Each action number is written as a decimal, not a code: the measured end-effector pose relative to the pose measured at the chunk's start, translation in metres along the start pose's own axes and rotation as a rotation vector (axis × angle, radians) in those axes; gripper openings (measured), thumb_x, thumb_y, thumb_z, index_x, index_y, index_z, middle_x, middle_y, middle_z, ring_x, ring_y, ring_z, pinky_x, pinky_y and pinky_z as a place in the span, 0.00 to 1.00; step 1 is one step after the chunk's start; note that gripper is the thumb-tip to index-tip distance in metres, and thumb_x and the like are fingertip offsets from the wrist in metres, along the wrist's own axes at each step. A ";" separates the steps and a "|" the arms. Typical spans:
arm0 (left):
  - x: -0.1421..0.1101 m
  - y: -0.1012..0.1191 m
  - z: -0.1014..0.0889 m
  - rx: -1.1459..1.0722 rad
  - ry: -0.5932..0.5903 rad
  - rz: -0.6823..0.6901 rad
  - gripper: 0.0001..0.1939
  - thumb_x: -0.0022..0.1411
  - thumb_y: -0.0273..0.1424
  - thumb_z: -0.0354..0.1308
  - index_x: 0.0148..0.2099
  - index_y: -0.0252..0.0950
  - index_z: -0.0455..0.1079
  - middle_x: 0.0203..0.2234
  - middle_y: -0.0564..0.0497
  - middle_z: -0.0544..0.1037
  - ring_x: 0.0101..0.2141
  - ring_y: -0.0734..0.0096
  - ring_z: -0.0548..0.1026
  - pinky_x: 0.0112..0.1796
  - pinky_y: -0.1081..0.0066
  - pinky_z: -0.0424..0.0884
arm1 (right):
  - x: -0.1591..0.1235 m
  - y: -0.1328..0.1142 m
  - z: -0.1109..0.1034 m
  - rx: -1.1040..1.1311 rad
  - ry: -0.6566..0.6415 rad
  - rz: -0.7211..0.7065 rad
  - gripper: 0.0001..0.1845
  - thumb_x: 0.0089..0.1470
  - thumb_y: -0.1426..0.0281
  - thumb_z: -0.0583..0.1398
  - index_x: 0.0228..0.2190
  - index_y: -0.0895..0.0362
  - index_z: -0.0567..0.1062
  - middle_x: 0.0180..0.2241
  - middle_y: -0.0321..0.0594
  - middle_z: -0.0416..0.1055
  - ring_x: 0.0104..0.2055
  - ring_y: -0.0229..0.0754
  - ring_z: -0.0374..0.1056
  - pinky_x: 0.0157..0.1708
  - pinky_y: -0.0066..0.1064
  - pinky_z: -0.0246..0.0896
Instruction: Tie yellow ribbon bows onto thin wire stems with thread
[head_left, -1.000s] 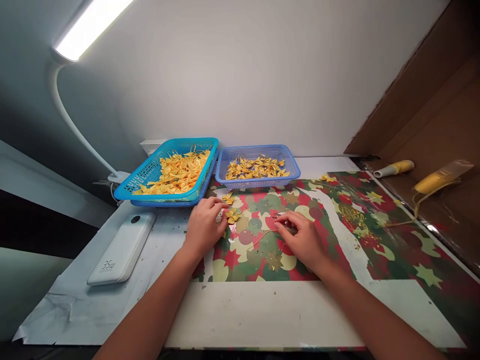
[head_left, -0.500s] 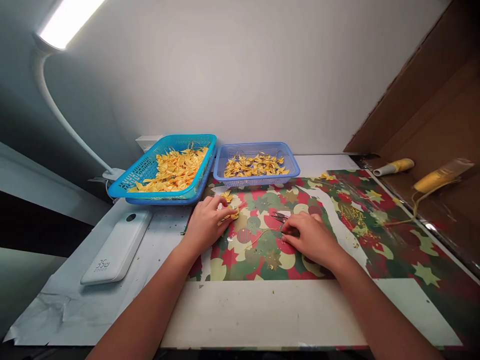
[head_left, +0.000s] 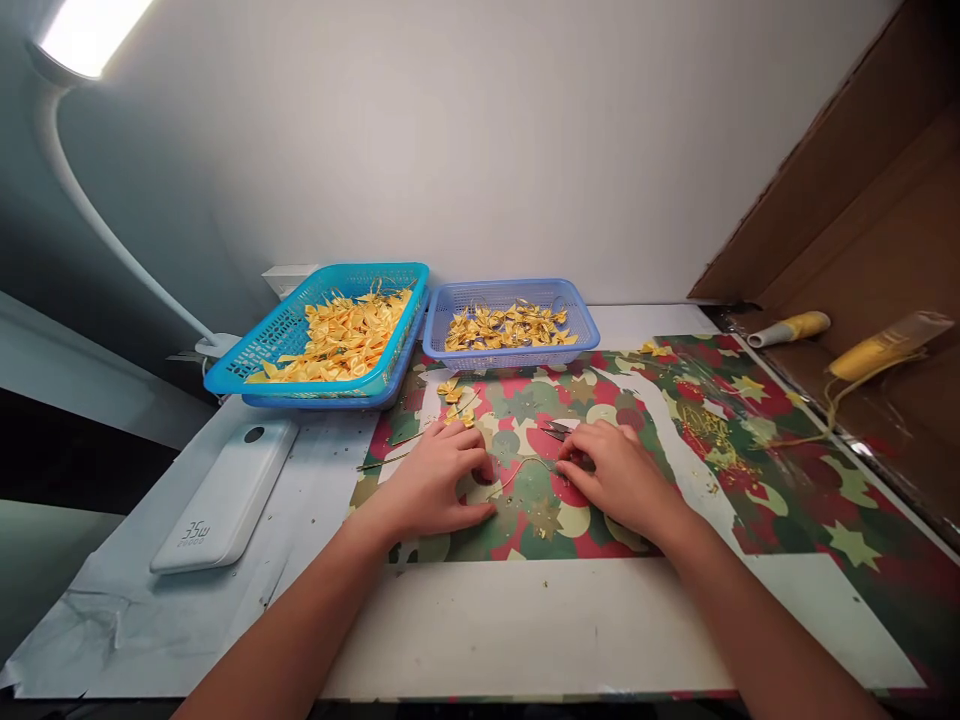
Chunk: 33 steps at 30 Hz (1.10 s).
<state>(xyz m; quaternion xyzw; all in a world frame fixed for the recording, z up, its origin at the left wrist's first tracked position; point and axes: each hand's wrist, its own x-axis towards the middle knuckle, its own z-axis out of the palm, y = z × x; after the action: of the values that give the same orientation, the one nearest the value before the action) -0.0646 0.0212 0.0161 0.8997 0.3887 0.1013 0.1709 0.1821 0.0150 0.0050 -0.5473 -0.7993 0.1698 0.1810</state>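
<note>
A thin yellow cord [head_left: 517, 470] lies in a curve on the patterned sheet between my two hands. My right hand [head_left: 622, 478] pinches its right end between thumb and forefinger. Small dark scissor blades [head_left: 556, 430] poke out from beside the fingers of that hand; whether it grips their handles is hidden. My left hand [head_left: 442, 480] rests low over the sheet, thumb and fingers apart, close to the cord's left end. Just beyond it lie yellow ribbon bows [head_left: 450, 391], with thin gold strands [head_left: 384, 462] to the left.
A turquoise basket [head_left: 225, 375] of yellow bows stands back left, beside a purple basket [head_left: 514, 357] of bows. The white power bank [head_left: 225, 500] lies left, under a lamp [head_left: 97, 215]. Yellow cord clippings [head_left: 705, 430] and thread rolls [head_left: 791, 330] are on the right.
My left hand has let go of a yellow bow and come down toward me, near the cord's left end. My right hand has barely moved. The view has shifted slightly.
</note>
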 end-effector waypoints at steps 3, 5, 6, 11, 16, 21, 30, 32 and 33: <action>0.002 0.001 0.004 0.025 -0.018 0.004 0.04 0.58 0.30 0.55 0.32 0.37 0.70 0.30 0.52 0.72 0.34 0.67 0.66 0.38 0.65 0.57 | 0.000 -0.005 0.004 0.034 0.029 -0.048 0.05 0.54 0.72 0.60 0.27 0.54 0.71 0.30 0.34 0.72 0.36 0.43 0.65 0.42 0.39 0.53; 0.004 0.002 0.006 0.019 -0.019 0.010 0.06 0.61 0.28 0.53 0.32 0.37 0.70 0.30 0.52 0.72 0.34 0.67 0.66 0.38 0.65 0.58 | -0.002 -0.010 0.009 0.059 0.048 -0.120 0.02 0.54 0.72 0.61 0.30 0.54 0.72 0.32 0.36 0.72 0.39 0.44 0.65 0.42 0.39 0.54; 0.004 0.003 0.006 0.009 -0.016 0.009 0.07 0.62 0.28 0.52 0.32 0.37 0.69 0.31 0.51 0.72 0.35 0.67 0.66 0.38 0.66 0.58 | -0.002 -0.014 0.013 0.071 0.052 -0.165 0.02 0.55 0.73 0.60 0.32 0.54 0.72 0.34 0.37 0.72 0.40 0.44 0.64 0.43 0.39 0.54; 0.003 0.005 0.006 -0.081 0.025 -0.034 0.07 0.64 0.29 0.50 0.33 0.36 0.67 0.32 0.50 0.71 0.35 0.66 0.66 0.39 0.66 0.61 | -0.005 -0.027 0.033 0.097 0.029 -0.273 0.06 0.55 0.71 0.61 0.38 0.53 0.73 0.39 0.39 0.72 0.43 0.44 0.63 0.45 0.39 0.54; 0.003 0.007 0.003 -0.241 0.069 -0.058 0.07 0.64 0.30 0.50 0.33 0.37 0.66 0.32 0.51 0.69 0.35 0.67 0.66 0.38 0.66 0.63 | -0.002 -0.033 0.043 0.174 0.112 -0.247 0.03 0.56 0.72 0.60 0.32 0.54 0.75 0.35 0.38 0.73 0.41 0.44 0.63 0.44 0.41 0.53; 0.002 0.010 0.008 -0.689 0.258 -0.134 0.10 0.62 0.29 0.52 0.47 0.39 0.64 0.47 0.46 0.68 0.48 0.62 0.66 0.46 0.63 0.65 | 0.001 -0.034 0.036 0.567 0.192 -0.058 0.08 0.55 0.71 0.61 0.28 0.50 0.80 0.31 0.36 0.70 0.38 0.42 0.63 0.42 0.37 0.58; 0.012 0.034 0.032 -1.211 0.053 -0.159 0.18 0.65 0.36 0.52 0.56 0.41 0.64 0.44 0.47 0.73 0.42 0.65 0.71 0.44 0.66 0.68 | 0.003 -0.029 0.033 0.871 0.159 0.025 0.08 0.54 0.62 0.62 0.32 0.48 0.82 0.28 0.36 0.61 0.36 0.41 0.62 0.44 0.36 0.61; 0.012 0.033 0.031 -1.135 0.062 -0.202 0.13 0.66 0.38 0.49 0.45 0.38 0.70 0.33 0.51 0.72 0.33 0.71 0.68 0.36 0.71 0.66 | 0.004 -0.027 0.033 0.903 0.137 0.043 0.12 0.54 0.58 0.61 0.31 0.49 0.82 0.27 0.36 0.60 0.34 0.40 0.62 0.40 0.35 0.63; 0.012 0.032 0.030 -1.099 0.071 -0.222 0.14 0.67 0.39 0.48 0.39 0.36 0.70 0.29 0.53 0.70 0.30 0.73 0.65 0.32 0.73 0.64 | 0.005 -0.026 0.033 0.919 0.133 0.052 0.14 0.53 0.56 0.61 0.31 0.50 0.82 0.27 0.36 0.61 0.33 0.39 0.62 0.39 0.35 0.63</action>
<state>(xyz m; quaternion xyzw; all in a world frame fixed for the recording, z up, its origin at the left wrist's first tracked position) -0.0252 0.0028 0.0016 0.6279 0.3767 0.3005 0.6112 0.1434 0.0082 -0.0114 -0.4399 -0.6139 0.4752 0.4515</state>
